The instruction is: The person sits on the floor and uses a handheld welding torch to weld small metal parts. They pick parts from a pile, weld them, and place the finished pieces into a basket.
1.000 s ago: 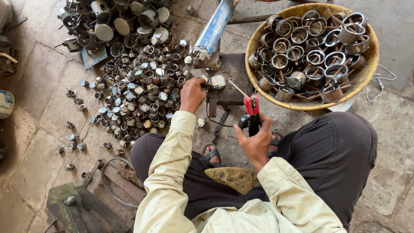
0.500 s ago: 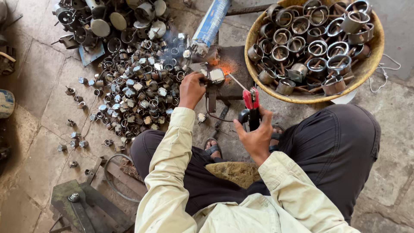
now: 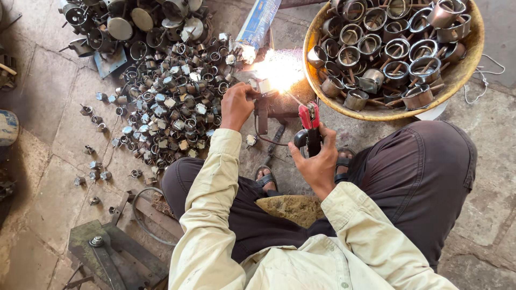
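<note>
Bare hands welding small metal parts at upper centre of the frame.
Left hand is pinching a small metal piece beside the arc; right hand is gripping the red electrode holder; sparks are likely burning fingers.

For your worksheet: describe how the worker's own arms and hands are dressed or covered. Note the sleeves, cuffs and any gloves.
Both arms wear long, loose sleeves of pale cream cloth, creased, ending in plain cuffs at the wrists. The left hand and right hand are bare: no gloves, rings or watch visible.

One basket, one electrode holder, two hands, countless small metal rings.
</note>
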